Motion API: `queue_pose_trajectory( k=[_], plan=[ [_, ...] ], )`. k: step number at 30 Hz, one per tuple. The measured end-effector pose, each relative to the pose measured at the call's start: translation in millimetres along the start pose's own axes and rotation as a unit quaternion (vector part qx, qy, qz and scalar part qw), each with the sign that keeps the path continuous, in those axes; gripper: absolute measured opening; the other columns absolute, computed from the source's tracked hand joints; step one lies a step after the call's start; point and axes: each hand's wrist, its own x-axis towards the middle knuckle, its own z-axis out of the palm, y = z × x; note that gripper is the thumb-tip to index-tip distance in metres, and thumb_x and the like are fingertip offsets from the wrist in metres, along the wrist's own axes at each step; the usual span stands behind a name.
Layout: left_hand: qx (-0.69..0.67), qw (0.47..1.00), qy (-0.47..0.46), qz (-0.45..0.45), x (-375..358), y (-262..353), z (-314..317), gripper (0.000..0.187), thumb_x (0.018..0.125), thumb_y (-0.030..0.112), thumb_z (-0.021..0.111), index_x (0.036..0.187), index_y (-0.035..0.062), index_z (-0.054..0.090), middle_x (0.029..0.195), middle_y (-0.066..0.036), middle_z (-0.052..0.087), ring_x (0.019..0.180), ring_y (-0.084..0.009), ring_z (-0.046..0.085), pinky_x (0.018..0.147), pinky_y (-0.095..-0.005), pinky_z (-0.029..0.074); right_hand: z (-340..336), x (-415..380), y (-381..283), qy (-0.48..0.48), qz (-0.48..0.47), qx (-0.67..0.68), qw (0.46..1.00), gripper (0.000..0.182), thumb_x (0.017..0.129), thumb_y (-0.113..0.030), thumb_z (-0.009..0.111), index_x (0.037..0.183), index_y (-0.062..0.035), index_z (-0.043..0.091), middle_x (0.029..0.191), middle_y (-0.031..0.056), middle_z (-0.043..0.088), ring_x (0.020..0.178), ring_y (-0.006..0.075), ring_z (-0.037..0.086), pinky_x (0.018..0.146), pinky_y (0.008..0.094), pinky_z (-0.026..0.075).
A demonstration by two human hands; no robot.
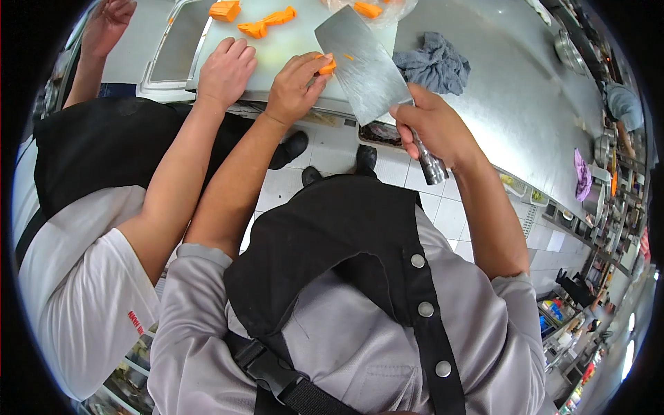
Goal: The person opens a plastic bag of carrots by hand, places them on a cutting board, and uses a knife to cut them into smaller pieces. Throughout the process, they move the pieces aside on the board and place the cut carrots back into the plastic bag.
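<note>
My right hand [432, 128] is wrapped round the metal handle of a broad cleaver [363, 69], whose blade slants up and left over the cutting board [277, 59]. Close to the left side of the blade, my left hand [297, 86] has its fingers closed on a small piece of carrot [326, 66]. A thin orange sliver sticks to the blade. Further back on the board lie a carrot chunk [225, 10] and a carved carrot piece [268, 22]. Another orange piece [367, 10] sits by a clear plastic bag [398, 12].
A co-worker's hand [227, 69] rests at the board's left edge, their forearm close along mine. Left of the board is a white-rimmed container [176, 48]. A crumpled grey cloth [436, 62] lies on the steel counter [512, 90] at right, with a metal bowl [568, 52] beyond.
</note>
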Motion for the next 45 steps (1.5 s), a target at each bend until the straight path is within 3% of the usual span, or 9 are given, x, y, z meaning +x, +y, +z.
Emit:
queue_pose_trajectory(
  k=[6, 10, 12, 34, 39, 40, 42, 44, 45],
  plan=[
    [-0.001, 1.0, 0.015, 0.005, 0, -3, -1, 0.038, 0.081, 0.003, 0.076, 0.119, 0.0038, 0.069, 0.11, -0.017, 0.07, 0.096, -0.0322, 0.068, 0.083, -0.037, 0.058, -9, -18, 20, 0.009, -0.019, 0.142, 0.99, 0.027, 0.098, -0.01, 0.054, 0.122, 0.0004, 0.057, 0.058, 0.0006, 0.047, 0.041, 0.0102, 0.045, 0.042, 0.0248, 0.038],
    [-0.008, 1.0, 0.012, -0.011, -2, -3, 1, 0.039, 0.081, 0.003, 0.077, 0.119, 0.0038, 0.069, 0.111, -0.016, 0.069, 0.095, -0.0308, 0.068, 0.081, -0.0357, 0.059, -11, -20, 27, 0.0, -0.006, 0.15, 0.989, 0.03, 0.098, -0.009, 0.055, 0.126, 0.0004, 0.056, 0.057, 0.0005, 0.047, 0.04, 0.0103, 0.044, 0.04, 0.0246, 0.038],
    [-0.013, 1.0, 0.01, -0.027, -3, -4, 1, 0.039, 0.081, 0.003, 0.077, 0.119, 0.0039, 0.069, 0.111, -0.016, 0.069, 0.095, -0.0303, 0.069, 0.081, -0.0353, 0.059, -11, -17, 33, -0.022, -0.007, 0.153, 0.988, 0.024, 0.098, -0.014, 0.056, 0.117, 0.0001, 0.058, 0.059, 0.0003, 0.05, 0.043, 0.0099, 0.047, 0.042, 0.025, 0.039],
    [-0.005, 1.0, 0.023, -0.005, -6, -9, 3, 0.039, 0.082, 0.002, 0.076, 0.12, 0.0044, 0.069, 0.111, -0.016, 0.07, 0.097, -0.032, 0.069, 0.084, -0.0366, 0.057, 6, 24, 32, -0.03, -0.001, 0.132, 0.991, 0.019, 0.097, -0.011, 0.054, 0.112, -0.0001, 0.053, 0.057, 0.0011, 0.046, 0.04, 0.012, 0.044, 0.041, 0.0264, 0.037],
    [-0.015, 1.0, 0.027, 0.003, -4, -10, 3, 0.038, 0.082, 0.002, 0.075, 0.12, 0.0046, 0.068, 0.11, -0.017, 0.07, 0.096, -0.0325, 0.069, 0.083, -0.0369, 0.058, -6, 26, 40, -0.105, 0.0, 0.335, 0.936, 0.017, 0.1, -0.01, 0.051, 0.115, -0.0014, 0.052, 0.057, 0.0014, 0.044, 0.039, 0.0122, 0.043, 0.037, 0.0277, 0.036],
    [-0.03, 0.999, 0.023, -0.034, -5, -10, 4, 0.037, 0.083, 0.002, 0.075, 0.119, 0.0041, 0.067, 0.108, -0.016, 0.071, 0.094, -0.0302, 0.07, 0.083, -0.036, 0.058, -14, 23, 49, -0.106, -0.003, 0.333, 0.937, 0.017, 0.1, -0.01, 0.051, 0.115, -0.0014, 0.052, 0.057, 0.0014, 0.044, 0.039, 0.0122, 0.043, 0.037, 0.0277, 0.036],
    [-0.04, 0.997, 0.023, -0.066, -4, -6, 4, 0.036, 0.083, 0.003, 0.076, 0.118, 0.0036, 0.067, 0.106, -0.016, 0.071, 0.092, -0.0279, 0.07, 0.082, -0.0352, 0.057, -24, 14, 64, -0.155, -0.058, 0.468, 0.868, 0.013, 0.101, -0.01, 0.049, 0.113, -0.0042, 0.048, 0.057, 0.0023, 0.044, 0.038, 0.0125, 0.042, 0.036, 0.0273, 0.035],
    [-0.121, 0.966, 0.034, -0.225, 0, 3, 4, 0.036, 0.084, 0.007, 0.078, 0.117, 0.0019, 0.065, 0.102, -0.014, 0.073, 0.089, -0.0226, 0.071, 0.081, -0.0328, 0.057, -33, -5, 59, -0.137, -0.072, 0.439, 0.885, 0.012, 0.101, -0.01, 0.049, 0.112, -0.0053, 0.047, 0.057, 0.0028, 0.044, 0.037, 0.0128, 0.042, 0.035, 0.0275, 0.035],
    [-0.117, 0.968, 0.038, -0.218, 4, 1, 5, 0.036, 0.084, 0.007, 0.078, 0.117, 0.0019, 0.065, 0.102, -0.014, 0.073, 0.089, -0.0226, 0.071, 0.081, -0.0328, 0.057, -37, -13, 55, -0.116, -0.081, 0.412, 0.9, 0.01, 0.101, -0.01, 0.05, 0.11, -0.0064, 0.045, 0.057, 0.0033, 0.044, 0.037, 0.013, 0.042, 0.034, 0.0277, 0.035]
  ],
)
